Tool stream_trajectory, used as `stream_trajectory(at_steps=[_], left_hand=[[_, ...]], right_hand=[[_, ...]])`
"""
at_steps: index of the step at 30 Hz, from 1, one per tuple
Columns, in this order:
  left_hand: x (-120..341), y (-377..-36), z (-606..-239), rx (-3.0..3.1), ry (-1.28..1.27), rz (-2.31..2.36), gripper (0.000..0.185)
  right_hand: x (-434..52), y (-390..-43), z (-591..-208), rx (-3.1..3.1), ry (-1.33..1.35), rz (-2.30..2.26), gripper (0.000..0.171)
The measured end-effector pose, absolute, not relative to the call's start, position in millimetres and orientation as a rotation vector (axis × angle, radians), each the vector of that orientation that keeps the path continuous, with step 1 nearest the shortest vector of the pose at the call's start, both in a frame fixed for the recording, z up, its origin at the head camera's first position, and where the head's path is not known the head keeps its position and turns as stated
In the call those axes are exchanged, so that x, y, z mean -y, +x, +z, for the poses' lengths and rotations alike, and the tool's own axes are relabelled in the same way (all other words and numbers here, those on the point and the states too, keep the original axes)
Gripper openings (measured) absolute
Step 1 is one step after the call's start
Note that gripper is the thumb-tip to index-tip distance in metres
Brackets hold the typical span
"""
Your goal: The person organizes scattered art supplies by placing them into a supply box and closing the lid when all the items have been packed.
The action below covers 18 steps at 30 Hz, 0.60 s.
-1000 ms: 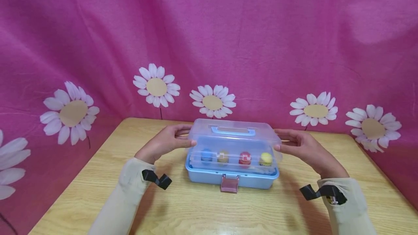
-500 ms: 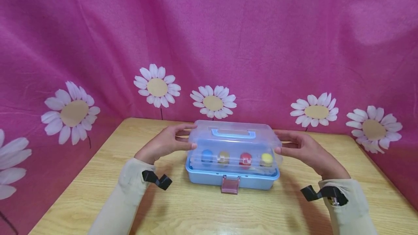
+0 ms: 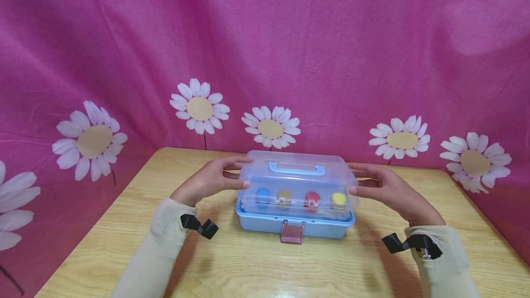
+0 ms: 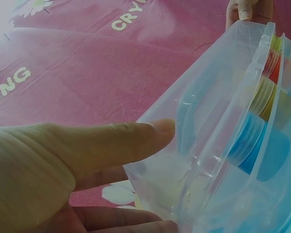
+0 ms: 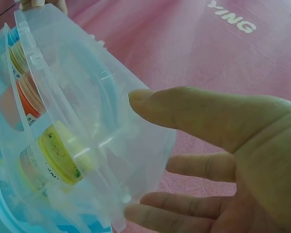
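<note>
A light-blue storage box (image 3: 265, 223) stands on the table with its clear lid (image 3: 331, 165) tilted up, partly raised at the front. My left hand (image 3: 207, 180) holds the lid's left end, thumb in front and fingers behind. At the opposite end my right hand (image 3: 383, 186) holds the lid the same way. Through the lid several small jars show in a row: a blue jar (image 4: 254, 143), a brown-yellow jar (image 3: 284, 197), a red jar (image 3: 311, 200) and a yellow jar (image 5: 60, 155). A blue carry handle (image 3: 296, 169) lies on the lid. The pink latch (image 3: 292, 232) hangs down, unfastened.
The wooden table (image 3: 256, 268) extends in front of the box and to both sides. Behind it hangs a pink cloth (image 3: 314, 59) printed with white daisies, close to the table's back edge. Black straps (image 3: 199, 226) hang from both wrists.
Both hands keep their places at the lid's ends. The view has shifted very slightly; otherwise the box, lid and jars look the same.
</note>
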State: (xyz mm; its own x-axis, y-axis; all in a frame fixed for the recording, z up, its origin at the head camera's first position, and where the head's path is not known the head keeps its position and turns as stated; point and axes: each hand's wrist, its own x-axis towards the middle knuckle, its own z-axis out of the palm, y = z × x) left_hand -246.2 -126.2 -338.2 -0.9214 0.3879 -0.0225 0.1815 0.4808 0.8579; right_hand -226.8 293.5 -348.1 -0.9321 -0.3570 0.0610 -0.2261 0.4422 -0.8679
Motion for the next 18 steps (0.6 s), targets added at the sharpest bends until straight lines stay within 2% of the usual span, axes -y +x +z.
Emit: stream_trajectory(at_steps=[18], left_hand=[[123.5,-248.4,-342.4,-2.470,0.497,1.478,0.067]], right_hand=[[-293.4,-228.1,-351.1,-2.515,-0.527,-1.532,0.062]])
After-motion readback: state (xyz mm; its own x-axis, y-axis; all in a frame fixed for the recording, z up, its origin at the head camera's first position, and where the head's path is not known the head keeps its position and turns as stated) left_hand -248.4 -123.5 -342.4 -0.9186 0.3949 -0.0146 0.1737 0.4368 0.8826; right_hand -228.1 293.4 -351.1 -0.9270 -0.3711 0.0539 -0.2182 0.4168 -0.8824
